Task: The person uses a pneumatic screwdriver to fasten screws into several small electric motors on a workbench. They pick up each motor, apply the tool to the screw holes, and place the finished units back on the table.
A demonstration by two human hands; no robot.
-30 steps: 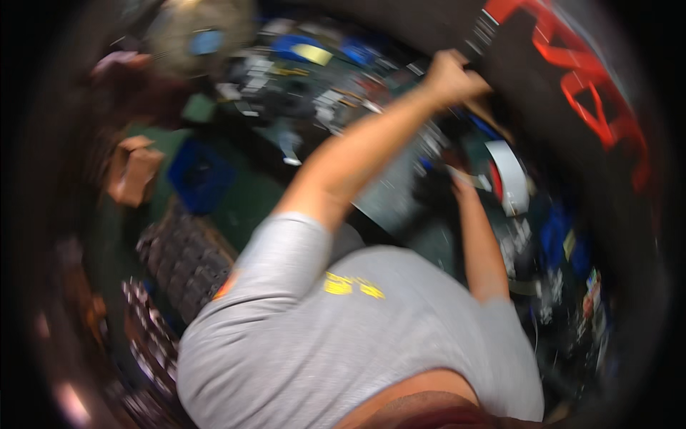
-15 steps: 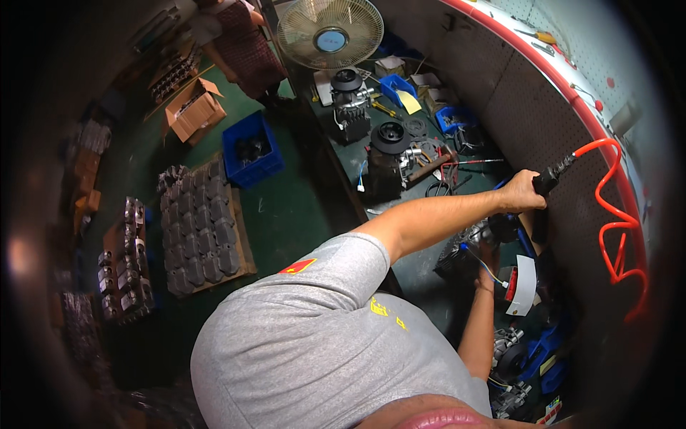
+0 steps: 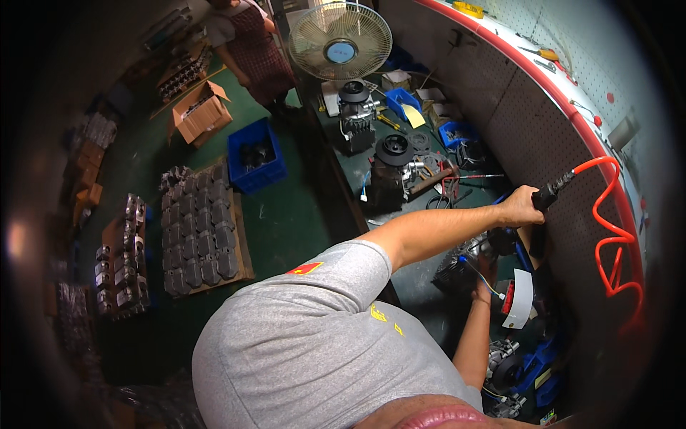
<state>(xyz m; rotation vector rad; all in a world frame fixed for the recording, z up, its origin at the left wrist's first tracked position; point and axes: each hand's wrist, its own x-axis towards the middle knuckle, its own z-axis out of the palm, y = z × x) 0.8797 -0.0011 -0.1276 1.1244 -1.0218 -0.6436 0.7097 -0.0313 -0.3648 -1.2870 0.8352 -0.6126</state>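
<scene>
My left hand (image 3: 522,206) is closed around a black air-powered driver (image 3: 547,196), with a coiled red hose (image 3: 606,247) running from its end. Below it on the bench sits a dark finned machine unit (image 3: 453,269), partly covered by my arm and the tool. My right hand (image 3: 482,289) reaches against the near side of this unit; its fingers are in shadow and mostly hidden. A thin cable with a white plug (image 3: 501,296) trails from the unit, beside a white card (image 3: 519,299) and a red part.
Two similar units with black fan wheels (image 3: 394,145) stand farther along the bench, near a hammer (image 3: 431,181), blue bins (image 3: 404,102) and a fan (image 3: 341,50). More units (image 3: 507,368) lie nearer. Left, on the floor, are castings (image 3: 200,229) and a blue crate (image 3: 255,154); another person stands beyond.
The whole view has shifted slightly. My left hand keeps its grip on the driver at nearly the same place, and my right hand stays at the unit.
</scene>
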